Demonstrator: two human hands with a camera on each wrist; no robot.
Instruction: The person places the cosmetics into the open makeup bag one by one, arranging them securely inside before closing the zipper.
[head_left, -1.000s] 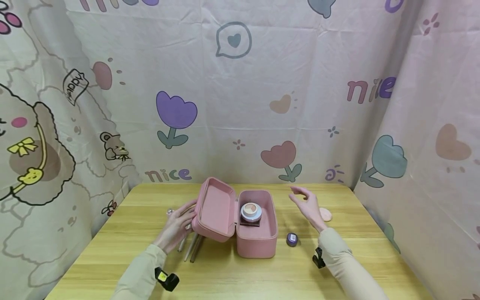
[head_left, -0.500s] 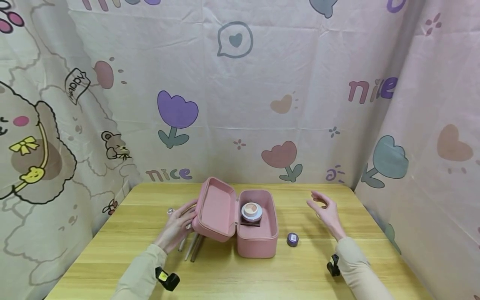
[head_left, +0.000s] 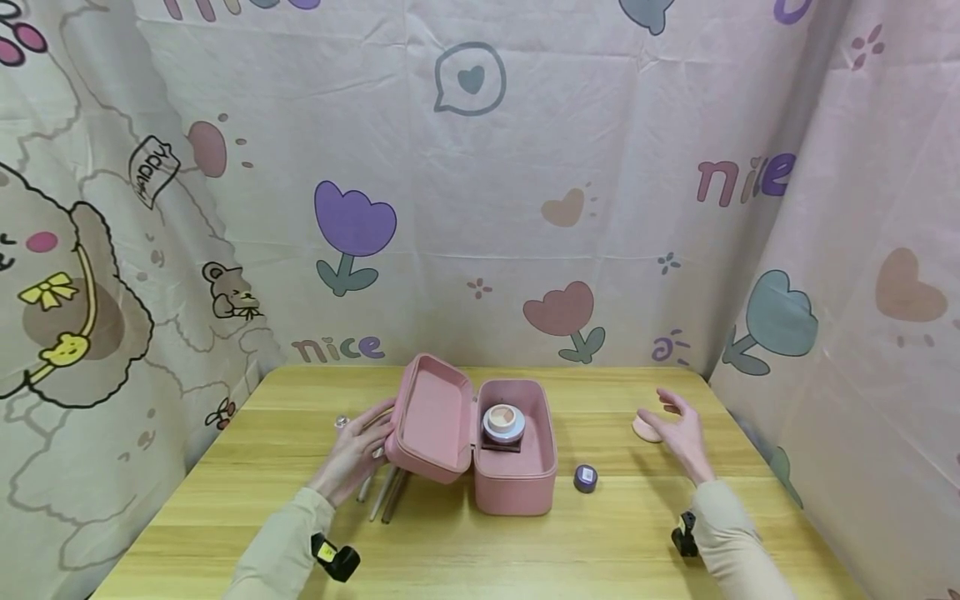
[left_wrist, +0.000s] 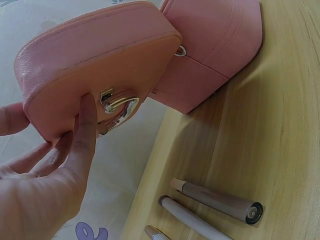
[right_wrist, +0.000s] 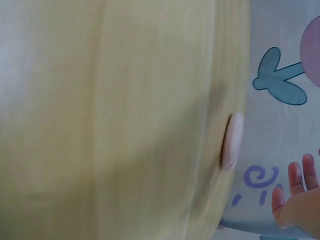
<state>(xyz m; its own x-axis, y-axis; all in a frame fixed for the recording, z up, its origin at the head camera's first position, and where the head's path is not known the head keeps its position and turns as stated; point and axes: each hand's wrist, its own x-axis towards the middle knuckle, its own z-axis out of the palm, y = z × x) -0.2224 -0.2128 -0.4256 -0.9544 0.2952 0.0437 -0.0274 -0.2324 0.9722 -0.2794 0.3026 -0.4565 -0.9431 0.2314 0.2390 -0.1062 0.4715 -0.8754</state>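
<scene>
A pink cosmetic case (head_left: pixel 513 496) stands on the table, its lid (head_left: pixel 435 421) swung out to the left. My left hand (head_left: pixel 351 454) holds the lid by its outer end, with one finger beside the gold-coloured handle (left_wrist: pixel 120 112) in the left wrist view. Inside the case, a round white cosmetic jar (head_left: pixel 502 423) sits on a dark square item (head_left: pixel 500 446). My right hand (head_left: pixel 681 433) hovers over the table's right side, fingers loosely curved and holding nothing. Beside its fingertips lies a round pale pink powder puff (head_left: pixel 647 428), also seen edge-on (right_wrist: pixel 233 142) in the right wrist view.
A small purple-lidded jar (head_left: pixel 586 478) sits right of the case. Below the raised lid lie several slim cosmetic tubes (left_wrist: pixel 220 200). A small shiny item (head_left: pixel 341 422) rests behind the left hand. Patterned curtains (head_left: pixel 465 167) border the table's back and sides.
My right hand has moved rightward, away from the case, and is now beside the powder puff. My left hand and the lid have stayed in place.
</scene>
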